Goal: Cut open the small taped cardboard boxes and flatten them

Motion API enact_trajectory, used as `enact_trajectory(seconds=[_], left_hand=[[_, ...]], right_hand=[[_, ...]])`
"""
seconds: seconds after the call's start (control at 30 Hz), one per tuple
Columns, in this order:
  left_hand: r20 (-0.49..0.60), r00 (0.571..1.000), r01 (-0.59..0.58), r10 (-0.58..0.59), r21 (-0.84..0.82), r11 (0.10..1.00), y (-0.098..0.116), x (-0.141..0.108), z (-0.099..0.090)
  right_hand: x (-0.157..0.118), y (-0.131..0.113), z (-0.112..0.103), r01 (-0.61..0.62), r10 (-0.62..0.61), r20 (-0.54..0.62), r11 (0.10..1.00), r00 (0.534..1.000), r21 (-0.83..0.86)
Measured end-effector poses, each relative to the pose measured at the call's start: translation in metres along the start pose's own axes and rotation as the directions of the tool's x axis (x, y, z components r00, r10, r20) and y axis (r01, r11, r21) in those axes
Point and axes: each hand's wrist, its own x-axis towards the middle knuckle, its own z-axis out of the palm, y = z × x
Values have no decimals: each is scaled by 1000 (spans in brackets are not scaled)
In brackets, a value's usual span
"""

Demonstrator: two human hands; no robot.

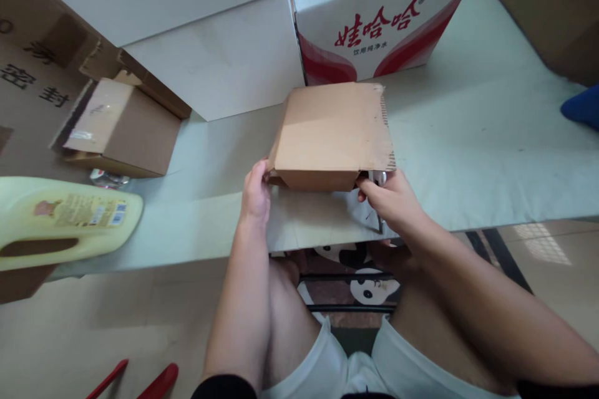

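Observation:
A small brown cardboard box [332,131] sits in front of me on the pale-green covered table, its right edge torn and ragged. My left hand [256,193] grips its near left corner, thumb up against the side. At the near right corner my right hand [390,199] is closed with its fingers curled at the box's opening edge. Beside those fingers a white piece and a thin dark strip [380,218] hang below the box; their kind I cannot make out. The inside of the box is hidden.
White cartons [224,56] and a red-and-white water carton [374,37] stand behind. Left are an open cardboard box [135,124] and a pale-yellow jug [70,218]. A blue object [583,107] lies far right. Below the table edge [187,262] are my legs and red items on the floor.

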Motion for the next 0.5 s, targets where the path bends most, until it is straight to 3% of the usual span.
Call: enact_trajectory(seconds=[0.13,0.27,0.37,0.5], left_hand=[[-81,995,-70,60,-125,990,15,-7,8],[-1,1000,-1,1,-214,977,20,-12,15],[17,1000,-23,26,-159,987,15,-11,18],[-86,979,-185,183,-27,982,6,-5,18]], right_hand=[[2,2,0,71,-70,-15,997,997,28],[2,2,2,86,-95,70,989,993,120],[1,1,4,81,-103,135,984,985,156],[1,3,5,86,-114,151,979,982,186]])
